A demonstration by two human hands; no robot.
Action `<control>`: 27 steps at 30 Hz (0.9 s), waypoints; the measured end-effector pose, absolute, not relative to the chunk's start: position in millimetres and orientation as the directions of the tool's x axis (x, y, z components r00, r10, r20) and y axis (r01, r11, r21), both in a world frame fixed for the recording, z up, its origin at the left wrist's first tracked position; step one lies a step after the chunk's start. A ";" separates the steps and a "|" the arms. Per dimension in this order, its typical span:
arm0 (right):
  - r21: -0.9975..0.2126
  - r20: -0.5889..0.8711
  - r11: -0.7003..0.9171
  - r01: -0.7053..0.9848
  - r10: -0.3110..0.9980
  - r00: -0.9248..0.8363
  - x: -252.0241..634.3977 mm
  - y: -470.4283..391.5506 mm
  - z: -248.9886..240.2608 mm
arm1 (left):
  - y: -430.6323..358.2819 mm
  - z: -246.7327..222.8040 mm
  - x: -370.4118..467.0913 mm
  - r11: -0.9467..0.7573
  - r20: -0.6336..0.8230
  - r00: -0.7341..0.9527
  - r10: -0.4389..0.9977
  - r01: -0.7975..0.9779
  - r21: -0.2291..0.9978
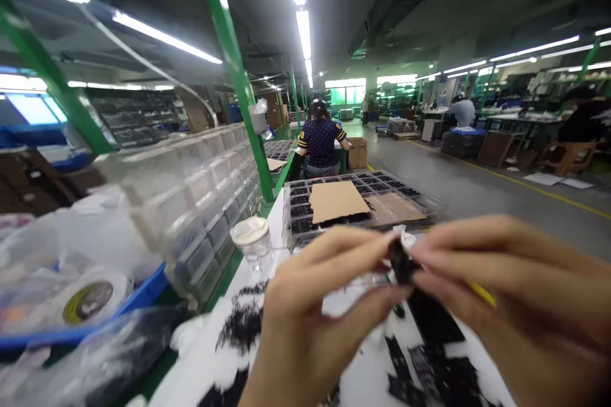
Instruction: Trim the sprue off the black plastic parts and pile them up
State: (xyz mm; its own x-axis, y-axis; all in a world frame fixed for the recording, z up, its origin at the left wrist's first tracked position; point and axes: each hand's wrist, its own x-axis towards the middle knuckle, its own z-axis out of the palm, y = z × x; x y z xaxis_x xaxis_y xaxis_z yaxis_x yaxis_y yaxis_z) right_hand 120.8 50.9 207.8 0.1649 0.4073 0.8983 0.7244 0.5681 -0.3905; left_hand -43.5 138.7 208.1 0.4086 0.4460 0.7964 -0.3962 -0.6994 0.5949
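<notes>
Small black part (401, 262), blurred, held up over white worktop (198, 356); left hand (319, 296) nearly closed, pinching it between thumb and fingertips; right hand (515, 280) likewise, from opposite side; below, loose black pieces (446, 375); beyond, compartment tray (296, 203) with cardboard sheet (337, 199) on top.

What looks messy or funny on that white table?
The loose heap of thin black pieces looks messy, scattered straight on the white tabletop near the clear jar with a white rim. The flat brown cardboard sheet looks a bit odd too, covering part of the clear plastic compartment tray. Both may be intentional.
</notes>
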 end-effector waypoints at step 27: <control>-0.583 0.660 0.483 0.653 0.750 0.035 48.2 -55.9 135.7 | -2.2 75.8 -101.0 -0.202 0.406 0.312 0.859 -0.522 0.828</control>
